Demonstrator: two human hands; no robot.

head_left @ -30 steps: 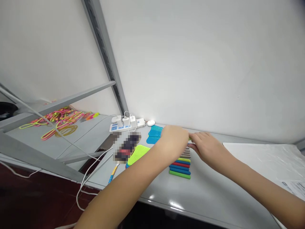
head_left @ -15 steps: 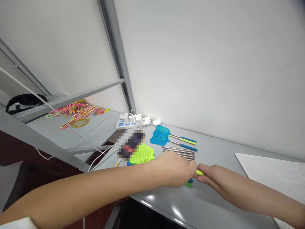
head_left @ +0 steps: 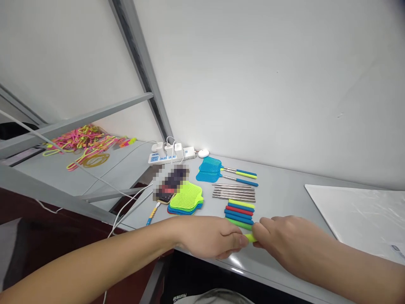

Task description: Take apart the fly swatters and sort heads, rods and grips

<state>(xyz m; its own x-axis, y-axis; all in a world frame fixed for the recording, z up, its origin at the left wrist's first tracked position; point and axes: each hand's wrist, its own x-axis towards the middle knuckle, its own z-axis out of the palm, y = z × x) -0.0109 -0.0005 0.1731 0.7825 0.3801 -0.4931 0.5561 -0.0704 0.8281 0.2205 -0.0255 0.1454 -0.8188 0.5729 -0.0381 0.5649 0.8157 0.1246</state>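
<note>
A yellow-green handle grip spans the small gap between my hands near the table's front edge. My left hand is closed around its left end, and my right hand is wrapped over its right end. Whether a metal rod is inside the fists is hidden. Just behind them lies a row of loose coloured handle grips in yellow, blue, red and green. Beyond that, several thin metal rods lie side by side. To the left is a stack of fly swatter heads, yellow-green on top, blue and red below.
Assembled fly swatters lie at the back by the wall. A phone with a cable rests left of the stack, near a power strip. A white sheet covers the right side. A shelf post rises at left.
Both hands have moved nearer the front edge, my left hand shifting left and down, uncovering the loose grips and rods. The view has tilted slightly. The yellow-green grip stays between the hands.
</note>
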